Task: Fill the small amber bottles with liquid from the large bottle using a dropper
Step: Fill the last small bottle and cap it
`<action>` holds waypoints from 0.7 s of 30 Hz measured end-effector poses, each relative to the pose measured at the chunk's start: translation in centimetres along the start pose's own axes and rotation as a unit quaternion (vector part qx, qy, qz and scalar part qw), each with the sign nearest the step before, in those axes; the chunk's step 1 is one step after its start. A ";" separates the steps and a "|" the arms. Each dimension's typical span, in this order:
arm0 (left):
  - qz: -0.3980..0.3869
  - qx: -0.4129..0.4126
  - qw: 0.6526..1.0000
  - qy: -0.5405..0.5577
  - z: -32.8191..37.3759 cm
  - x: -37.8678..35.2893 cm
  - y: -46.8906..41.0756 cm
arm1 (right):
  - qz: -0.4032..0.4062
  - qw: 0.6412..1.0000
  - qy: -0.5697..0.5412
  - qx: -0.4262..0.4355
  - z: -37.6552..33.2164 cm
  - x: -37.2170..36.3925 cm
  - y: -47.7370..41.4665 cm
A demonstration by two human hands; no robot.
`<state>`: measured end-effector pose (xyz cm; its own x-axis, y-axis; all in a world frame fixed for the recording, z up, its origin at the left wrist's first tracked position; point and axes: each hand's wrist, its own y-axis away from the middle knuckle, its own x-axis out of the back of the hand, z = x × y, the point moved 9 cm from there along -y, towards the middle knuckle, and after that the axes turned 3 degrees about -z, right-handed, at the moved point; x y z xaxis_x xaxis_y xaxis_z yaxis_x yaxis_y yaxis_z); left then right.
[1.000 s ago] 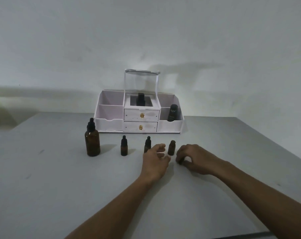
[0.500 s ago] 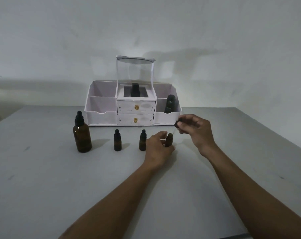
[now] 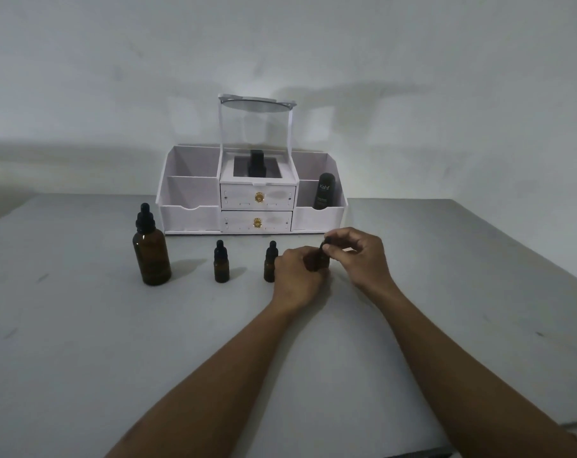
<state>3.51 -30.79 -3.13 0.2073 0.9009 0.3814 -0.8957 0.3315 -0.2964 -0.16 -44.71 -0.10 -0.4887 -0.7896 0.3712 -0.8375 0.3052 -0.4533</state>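
Observation:
A large amber bottle (image 3: 151, 256) with a black dropper cap stands at the left of the grey table (image 3: 82, 342). Two small amber bottles (image 3: 221, 263) (image 3: 269, 263), both capped, stand in a row to its right. My left hand (image 3: 297, 276) grips a third small amber bottle (image 3: 320, 261), mostly hidden by my fingers. My right hand (image 3: 359, 252) pinches its black dropper cap (image 3: 325, 243) right on top of that bottle's neck.
A white cosmetic organiser (image 3: 252, 193) with two drawers and a mirror stands at the back against the wall. It holds a black tube (image 3: 324, 190) on the right and a dark bottle (image 3: 257, 164) in the middle compartment.
My right hand picked the dropper cap up off the table, lifted it, then brought it down onto the third small bottle. My left hand closed around that bottle.

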 end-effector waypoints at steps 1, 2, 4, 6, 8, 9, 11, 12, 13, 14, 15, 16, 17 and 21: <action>0.000 -0.006 1.000 0.000 -0.1 0.0 0.0 | 0.014 1.000 -0.005 -0.002 0.5 -0.1 0.3; -0.004 -0.009 1.000 0.002 -0.2 0.0 -0.1 | 0.026 1.000 -0.007 -0.004 0.8 -0.2 0.5; -0.013 -0.012 1.000 0.006 -0.3 -0.1 -0.1 | 0.038 0.999 0.003 0.001 0.9 -0.3 0.7; -0.016 -0.022 1.000 0.000 -0.4 -0.2 -0.2 | 0.040 0.999 0.015 0.024 0.6 -0.4 0.7; -0.017 -0.021 1.000 -0.003 -0.6 -0.3 -0.2 | 0.045 0.997 0.028 0.050 0.2 -0.5 1.1; -0.018 -0.019 1.000 -0.002 -0.6 -0.3 -0.2 | 0.050 0.997 0.028 0.051 0.1 -0.4 1.2; -0.018 -0.019 1.000 -0.002 -0.5 -0.2 -0.3 | 0.061 0.997 0.016 0.035 0.3 -0.2 1.3; -0.018 -0.018 1.000 -0.006 -0.5 -0.1 -0.2 | 0.065 0.997 0.009 0.027 0.4 -0.1 1.4; -0.018 -0.018 1.000 -0.009 -0.4 -0.2 -0.2 | 0.068 0.997 0.003 0.022 0.5 0.1 1.5; -0.019 -0.016 1.000 -0.010 -0.4 -0.2 -0.2 | 0.070 0.997 0.000 0.019 0.5 0.1 1.5; -0.017 -0.017 1.000 -0.009 -0.5 -0.2 -0.2 | 0.071 0.997 0.001 0.017 0.4 0.1 1.5; -0.014 -0.017 1.000 -0.012 -0.6 -0.2 -0.2 | 0.072 0.997 0.005 0.017 0.4 0.1 1.6; -0.011 -0.018 1.000 -0.015 -0.6 -0.2 -0.2 | 0.072 0.997 0.008 0.016 0.3 0.1 1.6; -0.011 -0.021 1.000 -0.011 -0.6 -0.1 -0.1 | 0.083 0.996 0.013 0.010 0.6 0.2 1.5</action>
<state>3.81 -30.73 -3.62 0.2176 0.8868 0.4078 -0.8734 0.3634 -0.3241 -1.40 -44.69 -1.18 -0.6262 -0.7152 0.3104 -0.7397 0.4192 -0.5264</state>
